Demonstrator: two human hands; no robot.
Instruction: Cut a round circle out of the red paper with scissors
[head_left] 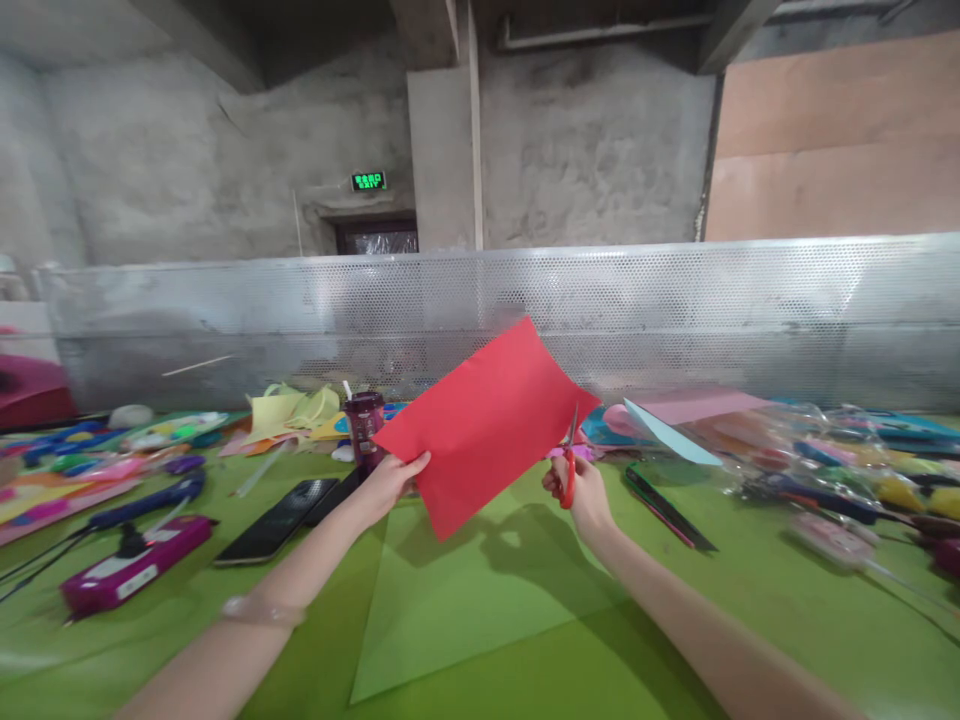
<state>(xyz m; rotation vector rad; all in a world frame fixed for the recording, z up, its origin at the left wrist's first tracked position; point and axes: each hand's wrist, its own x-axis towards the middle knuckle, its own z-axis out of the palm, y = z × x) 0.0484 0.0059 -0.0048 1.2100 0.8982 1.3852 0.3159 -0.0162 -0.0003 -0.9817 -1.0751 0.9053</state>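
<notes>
A sheet of red paper [487, 425] is held up in the air, tilted, above the green table. My left hand [399, 476] pinches its lower left edge, thumb on the near face. In my right hand [581, 488] is a pair of scissors [569, 480] with red handles, fingers closed through the loops. The scissor blades point upward and overlap the sheet's right corner; whether they are cutting into it I cannot tell. Beneath the sheet lies a pale green cutting mat or sheet [465, 610], with shadows of the paper and hands on it.
To the left are a black phone [277, 522], a purple power strip [139, 567], a glue gun [150, 503] and a purple cup [365, 430]. Craft scraps and plastic bags [817, 440] crowd the right. A dark ruler [670, 508] lies nearer. Behind stands a perforated metal panel [247, 310].
</notes>
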